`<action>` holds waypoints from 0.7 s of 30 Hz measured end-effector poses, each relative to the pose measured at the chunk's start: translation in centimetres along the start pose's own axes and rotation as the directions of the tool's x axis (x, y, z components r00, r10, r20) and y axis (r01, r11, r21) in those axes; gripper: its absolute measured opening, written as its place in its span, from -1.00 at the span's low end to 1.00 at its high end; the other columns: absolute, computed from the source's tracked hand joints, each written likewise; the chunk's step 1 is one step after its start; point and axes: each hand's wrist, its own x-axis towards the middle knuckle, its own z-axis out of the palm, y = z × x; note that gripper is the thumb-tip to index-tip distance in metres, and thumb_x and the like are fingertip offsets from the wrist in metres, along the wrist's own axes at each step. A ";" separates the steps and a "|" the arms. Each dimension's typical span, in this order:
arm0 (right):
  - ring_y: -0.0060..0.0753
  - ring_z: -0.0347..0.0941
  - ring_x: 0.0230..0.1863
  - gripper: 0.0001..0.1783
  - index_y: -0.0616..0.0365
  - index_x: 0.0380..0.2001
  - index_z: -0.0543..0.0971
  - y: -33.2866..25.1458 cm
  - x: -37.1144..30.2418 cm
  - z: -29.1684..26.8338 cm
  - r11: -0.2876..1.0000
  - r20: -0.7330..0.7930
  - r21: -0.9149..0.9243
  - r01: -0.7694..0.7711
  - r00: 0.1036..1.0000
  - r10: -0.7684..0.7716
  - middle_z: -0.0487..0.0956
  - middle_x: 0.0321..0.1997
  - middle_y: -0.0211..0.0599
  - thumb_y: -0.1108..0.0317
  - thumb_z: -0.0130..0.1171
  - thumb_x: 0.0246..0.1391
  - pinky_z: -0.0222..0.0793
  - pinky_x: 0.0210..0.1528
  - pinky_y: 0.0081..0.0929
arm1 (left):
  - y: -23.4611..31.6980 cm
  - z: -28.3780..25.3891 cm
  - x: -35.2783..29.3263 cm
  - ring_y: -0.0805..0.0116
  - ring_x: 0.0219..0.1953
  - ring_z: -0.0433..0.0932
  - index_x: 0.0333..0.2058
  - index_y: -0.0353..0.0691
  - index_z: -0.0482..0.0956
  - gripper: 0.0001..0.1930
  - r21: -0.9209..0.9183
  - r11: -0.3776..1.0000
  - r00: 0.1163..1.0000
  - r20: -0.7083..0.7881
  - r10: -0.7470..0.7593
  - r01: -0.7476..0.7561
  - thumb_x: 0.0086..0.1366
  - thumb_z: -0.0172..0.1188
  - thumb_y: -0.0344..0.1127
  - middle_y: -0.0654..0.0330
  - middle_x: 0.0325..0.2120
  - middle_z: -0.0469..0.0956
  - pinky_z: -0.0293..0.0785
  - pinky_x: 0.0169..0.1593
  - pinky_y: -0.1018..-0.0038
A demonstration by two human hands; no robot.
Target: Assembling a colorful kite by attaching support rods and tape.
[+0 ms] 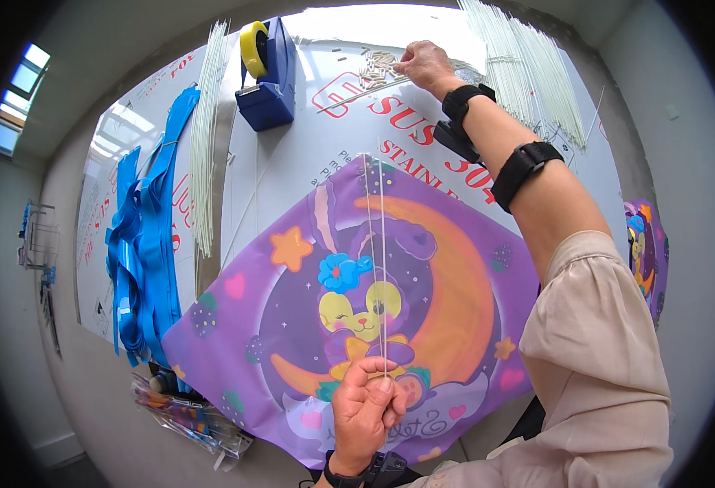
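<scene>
My left hand (367, 407) is closed in a pinch on two thin white rods (383, 268) at the lower middle. They run up over a diamond-shaped purple sheet (487, 325), like a kite sail, printed with a cartoon rabbit and an orange moon. The far ends of the rods lie near the sheet's top corner. At the far side of the table, my right hand (426, 65) has its fingertips pressed together beside a pile of short pale tubes (376, 71). Whatever it pinches is too small to make out.
A blue tape dispenser (268, 89) with yellow tape stands at the back left. Blue strips (150, 244) hang over the left side next to a bundle of long white rods (205, 146). More rods (528, 73) lie back right on the metal-sheet tabletop (308, 146).
</scene>
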 end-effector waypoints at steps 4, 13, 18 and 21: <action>-0.20 0.52 -0.20 -0.80 0.10 -0.41 0.59 0.1 0.8 2.6 0.977 -0.144 -0.202 0.066 0.985 -0.096 0.60 -0.37 -0.22 0.22 0.27 -0.04 0.40 -0.10 -0.37 | 0.1 -0.2 0.4 0.59 -0.71 0.19 -0.13 -0.35 0.31 -0.81 0.034 0.999 1.000 0.018 -0.001 0.000 0.32 -0.03 -0.41 0.14 -0.67 0.41 0.13 -0.64 0.65; -0.09 0.52 -0.34 -0.87 0.22 -0.53 0.55 -1.0 -0.1 2.2 0.887 -0.044 -0.343 0.309 0.938 -0.344 0.58 -0.42 -0.07 0.37 0.20 -0.07 0.41 -0.19 -0.30 | 0.0 -0.8 0.5 0.60 -0.72 0.21 -0.14 -0.34 0.33 -0.81 0.055 0.998 0.999 -0.008 0.035 -0.034 0.32 -0.03 -0.40 0.14 -0.68 0.43 0.15 -0.63 0.67; -0.24 0.49 -0.44 -0.84 0.28 -0.36 0.56 -2.9 -4.5 -1.7 0.880 0.012 0.474 -0.030 1.000 0.028 0.57 -0.46 -0.13 0.45 0.13 -0.05 0.47 -0.33 -0.40 | 1.3 -0.1 -1.2 0.60 -0.73 0.25 -0.15 -0.34 0.34 -0.82 0.087 0.993 0.996 -0.027 0.079 -0.077 0.32 -0.02 -0.40 0.14 -0.68 0.46 0.15 -0.64 0.68; -0.51 0.39 -0.51 -0.90 0.31 -0.35 0.52 -3.8 -11.5 -6.7 0.163 0.387 0.902 -0.401 0.916 0.109 0.46 -0.51 -0.32 0.57 0.07 0.02 0.44 -0.45 -0.59 | 1.6 0.5 -2.5 0.61 -0.73 0.27 -0.19 -0.34 0.38 -0.85 0.161 0.981 0.994 0.005 0.107 -0.107 0.31 -0.02 -0.40 0.16 -0.68 0.47 0.16 -0.64 0.70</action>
